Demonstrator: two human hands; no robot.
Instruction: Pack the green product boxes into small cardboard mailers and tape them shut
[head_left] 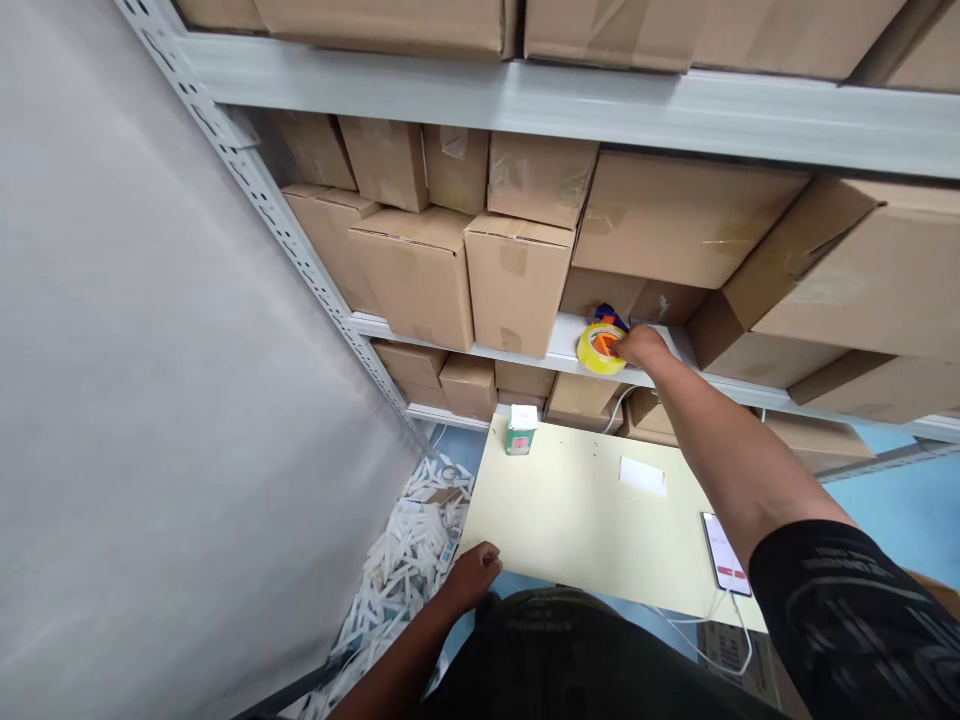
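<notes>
My right hand point(643, 348) reaches out to the shelf, its fingers closed on a tape dispenser point(604, 340) with an orange hub, a dark blue end and a roll of yellowish clear tape. The dispenser is at the white shelf board's front edge; whether it rests there or is lifted I cannot tell. My left hand point(477, 570) is curled into a loose fist by the near left corner of the pale yellow table point(570, 510), with nothing visible in it. A small green and white box point(522, 430) stands at the table's far left corner.
Cardboard boxes point(517, 280) fill the metal shelving point(525, 90) in front of me. On the table lie a white slip point(642, 476) and a phone point(725, 553) with a white cable. White paper scraps point(409, 550) cover the floor at left, beside a grey wall point(165, 350).
</notes>
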